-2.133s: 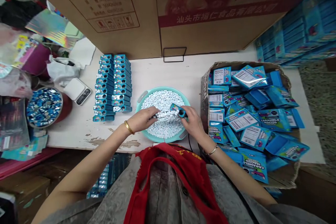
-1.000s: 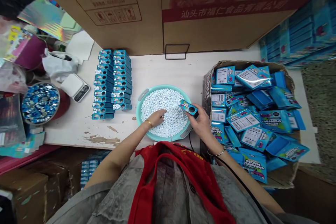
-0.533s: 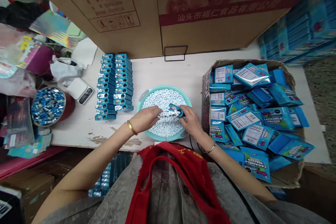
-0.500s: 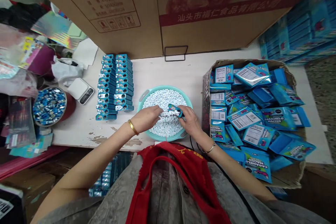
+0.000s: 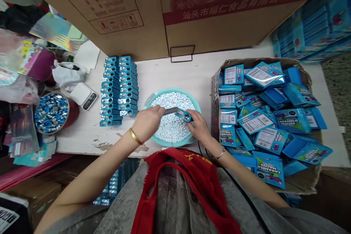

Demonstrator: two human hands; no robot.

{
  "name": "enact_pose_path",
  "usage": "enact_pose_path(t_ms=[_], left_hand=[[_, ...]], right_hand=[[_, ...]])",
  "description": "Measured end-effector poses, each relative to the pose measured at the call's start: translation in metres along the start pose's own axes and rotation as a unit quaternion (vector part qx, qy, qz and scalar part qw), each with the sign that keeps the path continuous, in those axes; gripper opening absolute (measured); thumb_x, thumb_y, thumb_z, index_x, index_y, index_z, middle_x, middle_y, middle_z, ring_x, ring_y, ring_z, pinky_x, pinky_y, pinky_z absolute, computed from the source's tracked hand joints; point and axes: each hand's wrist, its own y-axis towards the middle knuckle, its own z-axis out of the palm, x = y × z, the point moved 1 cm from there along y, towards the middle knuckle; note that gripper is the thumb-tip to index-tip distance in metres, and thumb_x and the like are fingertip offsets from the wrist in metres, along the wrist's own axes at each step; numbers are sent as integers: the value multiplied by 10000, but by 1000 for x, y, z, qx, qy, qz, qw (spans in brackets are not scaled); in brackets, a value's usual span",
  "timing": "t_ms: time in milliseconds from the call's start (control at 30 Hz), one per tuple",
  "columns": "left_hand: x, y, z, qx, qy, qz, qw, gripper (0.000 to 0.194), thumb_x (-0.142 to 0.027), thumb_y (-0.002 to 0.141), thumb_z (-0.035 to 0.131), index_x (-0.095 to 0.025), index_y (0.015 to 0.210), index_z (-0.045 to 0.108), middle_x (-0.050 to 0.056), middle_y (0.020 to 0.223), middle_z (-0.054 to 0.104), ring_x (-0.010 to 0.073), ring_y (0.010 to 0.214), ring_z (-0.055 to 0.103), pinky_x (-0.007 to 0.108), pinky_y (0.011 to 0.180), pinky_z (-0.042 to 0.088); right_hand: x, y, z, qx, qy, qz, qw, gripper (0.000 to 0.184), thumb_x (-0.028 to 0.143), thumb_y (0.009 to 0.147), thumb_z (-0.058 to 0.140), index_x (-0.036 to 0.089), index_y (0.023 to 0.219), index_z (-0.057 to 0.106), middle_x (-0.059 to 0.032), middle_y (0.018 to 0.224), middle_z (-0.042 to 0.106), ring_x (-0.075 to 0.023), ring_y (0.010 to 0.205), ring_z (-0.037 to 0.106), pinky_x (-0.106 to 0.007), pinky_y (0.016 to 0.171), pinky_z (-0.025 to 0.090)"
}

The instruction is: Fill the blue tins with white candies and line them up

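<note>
Both my hands meet over a teal basin [image 5: 152,99] heaped with small white candies [image 5: 171,124]. My right hand [image 5: 199,128] is closed on a small blue tin [image 5: 183,115] at the basin's right side. My left hand [image 5: 146,122] is closed on the tin's grey inner part [image 5: 170,110], which sticks out to the left of the tin. A gold bangle sits on my left wrist and a thin bracelet on my right.
Two rows of small blue tins [image 5: 118,89] lie left of the basin. A cardboard box [image 5: 303,182] full of blue packets stands at the right. A white scale [image 5: 83,95] and a bowl of blue pieces [image 5: 51,112] sit far left. Big cartons [image 5: 137,11] wall the back.
One second ago my left hand was down in the candies with the tin held apart. It rose to the tin, and now the grey inner part shows further out to the left.
</note>
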Motion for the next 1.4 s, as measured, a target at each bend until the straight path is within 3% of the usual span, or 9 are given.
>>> enact_pose_path(t_ms=[133, 267, 400, 533, 667, 867, 1133, 1267, 1400], left_hand=[[44, 30, 80, 22, -85, -81, 993, 256, -105, 928, 373, -124, 1094, 567, 144, 1089, 594, 225, 986, 607, 330, 794, 492], [32, 68, 145, 48, -156, -35, 986, 215, -110, 917, 411, -141, 1053, 574, 134, 1118, 589, 225, 1070, 570, 344, 883, 475], [-3, 94, 169, 40, -214, 26, 976, 263, -98, 886, 456, -154, 1113, 577, 112, 1166, 603, 209, 1096, 565, 320, 938, 456], [-7, 90, 172, 28, -265, 60, 962, 355, -97, 856, 484, -146, 1200, 555, 94, 1169, 618, 186, 1057, 580, 308, 952, 456], [14, 61, 153, -6, -334, 102, 937, 336, -169, 871, 512, -162, 1205, 553, 86, 1124, 630, 176, 966, 598, 328, 899, 480], [30, 21, 80, -56, -311, 158, 936, 272, -258, 928, 508, -144, 1171, 548, 102, 1078, 631, 183, 1005, 600, 328, 906, 481], [-17, 12, -9, 44, -28, 93, 994, 239, -114, 940, 396, -124, 1099, 575, 125, 1043, 623, 226, 959, 631, 340, 787, 522], [-47, 3, -33, 56, 46, 60, 996, 275, -86, 955, 326, -102, 1056, 582, 141, 975, 621, 236, 930, 644, 334, 737, 526], [-44, -6, -44, 45, 57, 55, 996, 241, -84, 945, 358, -107, 987, 595, 126, 923, 618, 244, 913, 645, 332, 717, 525]], right_hand=[[-6, 0, -14, -28, 7, 48, 998, 348, 283, 894, 542, 218, 1236, 534, -123, 1154, 644, -287, 1081, 611, -483, 931, 520], [-7, 3, -27, -52, -6, 72, 996, 332, 354, 901, 567, 213, 1202, 551, -112, 1106, 657, -270, 1031, 627, -449, 904, 521], [-6, 5, -34, -67, -12, 84, 994, 356, 387, 895, 586, 208, 1202, 555, -110, 1105, 663, -266, 1023, 632, -437, 895, 517], [-7, 6, -34, -75, -3, 97, 992, 369, 402, 893, 585, 211, 1208, 555, -106, 1110, 663, -263, 1013, 636, -433, 885, 522], [-9, 5, -30, -69, 3, 98, 993, 372, 398, 888, 591, 212, 1207, 551, -105, 1105, 667, -263, 1016, 637, -427, 879, 528], [-13, 6, -19, -44, -19, 54, 997, 337, 290, 885, 564, 203, 1210, 546, -123, 1133, 652, -278, 1060, 620, -459, 919, 525], [1, 6, 2, 10, -10, -23, 1000, 460, 120, 833, 484, 207, 1285, 509, -127, 1199, 636, -288, 1152, 575, -516, 997, 492], [6, 4, 8, 6, 7, -20, 1000, 454, 110, 836, 487, 220, 1276, 517, -117, 1196, 638, -278, 1152, 579, -504, 1004, 492], [3, 1, 10, 0, 34, -5, 999, 416, 155, 869, 511, 221, 1279, 519, -122, 1203, 635, -280, 1156, 580, -502, 1007, 487]])
